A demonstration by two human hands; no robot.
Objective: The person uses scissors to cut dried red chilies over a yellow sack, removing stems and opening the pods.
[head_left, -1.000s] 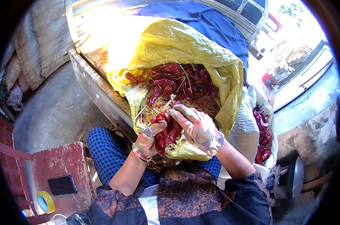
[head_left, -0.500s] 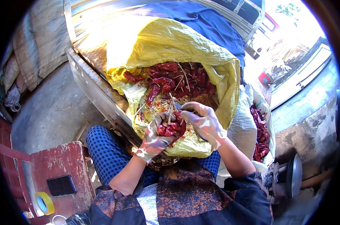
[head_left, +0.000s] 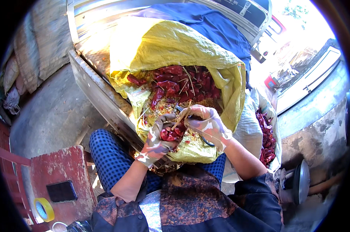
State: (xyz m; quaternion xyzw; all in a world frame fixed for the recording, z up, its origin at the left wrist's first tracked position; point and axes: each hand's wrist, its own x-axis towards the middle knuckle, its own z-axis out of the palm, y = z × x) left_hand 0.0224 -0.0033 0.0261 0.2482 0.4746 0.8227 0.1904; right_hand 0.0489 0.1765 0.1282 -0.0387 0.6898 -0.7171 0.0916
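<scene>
Gloved in a camouflage pattern, my left hand (head_left: 158,137) is closed around a small bunch of dried red chilies (head_left: 172,133). Pale stems (head_left: 179,121) rise from the bunch and lean right. My right hand (head_left: 206,123), in a matching glove, pinches these stems between thumb and fingers. Both hands are over the near part of an open yellow woven sack (head_left: 175,42). Inside the sack, more dried red chilies (head_left: 171,88) are heaped at the far side, with loose seeds and bits nearer me. A dark curved loop (head_left: 207,142), partly hidden by my right hand, lies below it.
A white sack of red chilies (head_left: 265,135) stands at the right, near a metal pot-like object (head_left: 301,181). On the worn red chair (head_left: 63,162) at left are a phone (head_left: 62,191) and yellow tape (head_left: 44,209). A metal-edged truck bed (head_left: 99,92) supports the yellow sack.
My right fingers have closed on the stems, which now tilt to the right instead of standing nearly upright. My left hand still holds the chilies, in almost the same place.
</scene>
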